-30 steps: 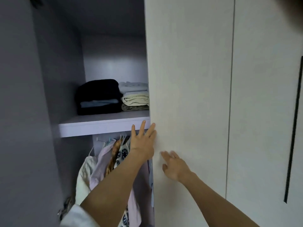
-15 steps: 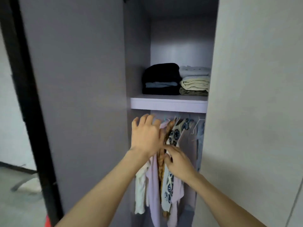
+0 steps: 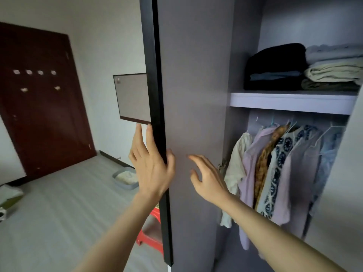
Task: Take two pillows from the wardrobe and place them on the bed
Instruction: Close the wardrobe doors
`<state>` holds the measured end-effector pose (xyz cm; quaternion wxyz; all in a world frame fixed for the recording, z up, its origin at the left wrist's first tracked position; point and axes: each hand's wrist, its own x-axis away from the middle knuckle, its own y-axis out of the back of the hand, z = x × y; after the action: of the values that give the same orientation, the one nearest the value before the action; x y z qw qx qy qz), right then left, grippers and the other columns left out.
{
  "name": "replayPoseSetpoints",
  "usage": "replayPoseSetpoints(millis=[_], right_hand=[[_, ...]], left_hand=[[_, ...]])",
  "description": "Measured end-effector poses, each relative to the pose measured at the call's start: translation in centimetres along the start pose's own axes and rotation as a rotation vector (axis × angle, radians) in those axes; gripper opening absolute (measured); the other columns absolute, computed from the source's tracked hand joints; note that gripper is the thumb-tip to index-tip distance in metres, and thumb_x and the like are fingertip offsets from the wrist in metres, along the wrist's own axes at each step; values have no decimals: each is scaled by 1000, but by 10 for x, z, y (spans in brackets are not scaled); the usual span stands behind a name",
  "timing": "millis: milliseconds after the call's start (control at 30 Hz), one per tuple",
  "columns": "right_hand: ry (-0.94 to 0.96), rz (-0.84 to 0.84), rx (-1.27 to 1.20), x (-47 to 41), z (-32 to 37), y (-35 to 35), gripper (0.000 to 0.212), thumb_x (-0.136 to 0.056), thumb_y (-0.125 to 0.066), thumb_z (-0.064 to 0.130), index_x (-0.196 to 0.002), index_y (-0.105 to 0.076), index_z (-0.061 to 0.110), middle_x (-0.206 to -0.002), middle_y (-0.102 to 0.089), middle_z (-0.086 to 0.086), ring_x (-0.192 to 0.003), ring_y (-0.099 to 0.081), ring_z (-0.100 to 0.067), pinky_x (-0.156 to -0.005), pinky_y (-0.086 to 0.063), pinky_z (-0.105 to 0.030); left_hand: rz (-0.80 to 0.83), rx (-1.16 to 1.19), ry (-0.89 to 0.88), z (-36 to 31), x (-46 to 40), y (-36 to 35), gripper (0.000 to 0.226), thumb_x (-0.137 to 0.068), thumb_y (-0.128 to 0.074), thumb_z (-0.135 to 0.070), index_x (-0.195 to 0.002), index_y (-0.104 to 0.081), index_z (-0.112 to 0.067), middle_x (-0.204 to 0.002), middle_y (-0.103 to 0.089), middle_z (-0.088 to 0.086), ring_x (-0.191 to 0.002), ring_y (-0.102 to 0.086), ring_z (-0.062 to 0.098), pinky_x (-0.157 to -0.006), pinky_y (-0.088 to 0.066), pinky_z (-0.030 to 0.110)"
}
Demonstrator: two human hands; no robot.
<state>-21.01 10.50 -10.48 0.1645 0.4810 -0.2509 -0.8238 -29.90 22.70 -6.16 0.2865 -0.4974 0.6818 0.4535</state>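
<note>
The wardrobe stands open on the right, with its grey door (image 3: 194, 85) swung out toward me. My left hand (image 3: 151, 163) holds the door's black front edge, fingers behind it and thumb on the inner face. My right hand (image 3: 208, 177) hovers open beside the door's inner face, holding nothing. A shelf (image 3: 290, 102) carries folded clothes (image 3: 306, 67) in dark and pale piles. Shirts (image 3: 275, 169) hang on a rail below it. No pillow shows in this compartment, and the bed is out of view.
A dark red room door (image 3: 43, 99) stands at the left. On the pale floor lie a grey tray (image 3: 125, 178) and a red plastic stool (image 3: 151, 232) just behind the wardrobe door. A framed board (image 3: 133, 97) hangs on the wall.
The view has swung left, bringing the room and the door edge into sight. My left hand moved from the hanging clothes to the door's edge; my right hand came off the clothes.
</note>
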Motion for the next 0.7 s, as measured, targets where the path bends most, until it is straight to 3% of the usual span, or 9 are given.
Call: replayPoseSetpoints(millis=[33, 100, 200, 333, 467, 567, 700], right_hand=[[-5, 10, -8, -1, 2, -4, 41, -87, -51, 8, -128, -48, 12, -129, -54, -4, -118, -52, -18, -98, -45, -33], [-8, 28, -33, 0, 4, -8, 43, -88, -50, 9, -130, -46, 14, -132, -52, -2, -119, -51, -16, -98, -46, -34], [-16, 32, -79, 8, 5, -8, 42, -88, -48, 9, -129, -47, 14, -131, -53, 0, -119, -51, -12, -99, -46, -34], [-49, -78, -123, 18, 5, 14, 37, -85, -46, 11, -120, -56, 10, -118, -61, -3, -108, -58, -15, -93, -50, -32], [-95, -172, -200, 31, 2, 47, 33, -88, -43, 14, -118, -56, 8, -111, -62, -4, -103, -59, -13, -89, -48, -22], [-182, -280, -259, 48, -12, 77, 36, -91, -38, 18, -123, -51, 7, -117, -59, -3, -105, -57, -3, -89, -42, -8], [-318, -397, -195, 77, -41, 124, 40, -92, -35, 26, -129, -46, 14, -128, -56, -2, -119, -52, -7, -100, -42, -22]], left_hand=[[76, 88, 77, -1, -2, -2, 72, -83, -49, -26, -145, -15, -9, -152, -21, 17, -137, -24, 29, -105, -27, 46], [164, 244, 146, -2, -5, -8, 72, -88, -45, -34, -146, -7, -17, -146, -31, 13, -128, -36, 27, -101, -33, 41], [79, 325, 196, -1, -10, -11, 58, -90, -41, -38, -142, -22, -22, -127, -47, 8, -108, -50, 24, -88, -41, 34], [7, 456, 120, -14, -7, -13, 38, -91, -36, -30, -127, -44, -20, -112, -59, 2, -96, -56, 9, -83, -45, 28], [76, 546, -75, -47, 9, -21, 26, -91, -42, -30, -117, -43, -24, -80, -55, -19, -76, -54, -10, -64, -40, 12], [168, 633, -229, -85, 19, -33, 27, -89, -47, -34, -114, -45, -23, -83, -50, -28, -79, -55, -10, -68, -43, 7], [297, 706, -388, -144, 23, -62, 25, -89, -50, -36, -109, -48, -21, -102, -51, -10, -91, -53, 1, -75, -52, 26]])
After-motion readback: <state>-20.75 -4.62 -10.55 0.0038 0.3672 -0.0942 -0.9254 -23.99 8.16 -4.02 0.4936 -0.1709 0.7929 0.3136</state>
